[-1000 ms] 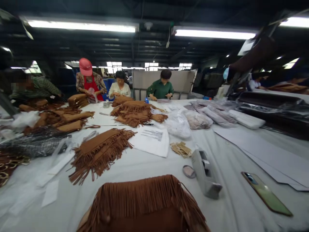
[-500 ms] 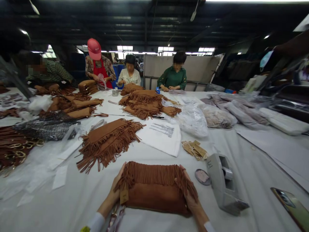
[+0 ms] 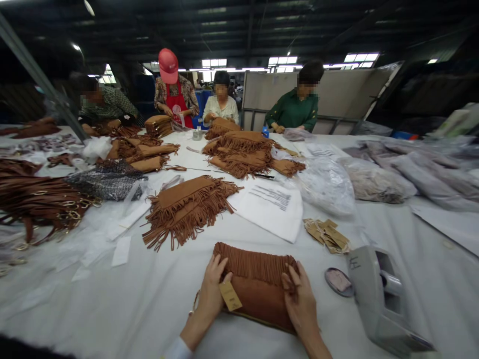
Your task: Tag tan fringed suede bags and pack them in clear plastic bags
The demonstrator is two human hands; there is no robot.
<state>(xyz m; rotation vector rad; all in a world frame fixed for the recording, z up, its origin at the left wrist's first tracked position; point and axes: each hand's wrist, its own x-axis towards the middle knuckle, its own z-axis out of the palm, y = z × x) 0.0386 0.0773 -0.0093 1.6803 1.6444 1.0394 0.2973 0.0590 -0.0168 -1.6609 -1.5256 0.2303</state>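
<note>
- On the far left of the white-covered table [image 3: 149, 304], brown straps [image 3: 37, 197] lie heaped, their gold-coloured clasps [image 3: 77, 207] mostly toward the right end.
- Just beyond and right of those clasps, clear shiny wrapping holds a dark speckled bundle [image 3: 107, 179]; I cannot tell what it is.
- Farther right lie fringed brown pieces [image 3: 187, 199], well apart from my hands, their long axis slanting away toward the right.
- My left hand [image 3: 213, 284] is clamped on the left end of the brown fringed bag [image 3: 256, 294], fingers over its far corner; a tan tag [image 3: 230, 296] sits beside my thumb.
- Between my two hands, right in front of me, the bag's long axis runs left to right, its right end slightly nearer me; the fringe lines the far long edge, the smooth side faces me.
- My right hand [image 3: 302, 299] is clamped on the right end, fingers bent over the fringe.
- Near that hand, a small round dish [image 3: 328, 281] contains a pale pinkish piece [image 3: 340, 280]; beyond it lie loose tan tags [image 3: 327, 234].
- Just right, a grey tape dispenser [image 3: 368, 299] holds a roll [image 3: 391, 283].
- Farther off, a clear plastic bag [image 3: 377, 179] contains something pale brownish.
</note>
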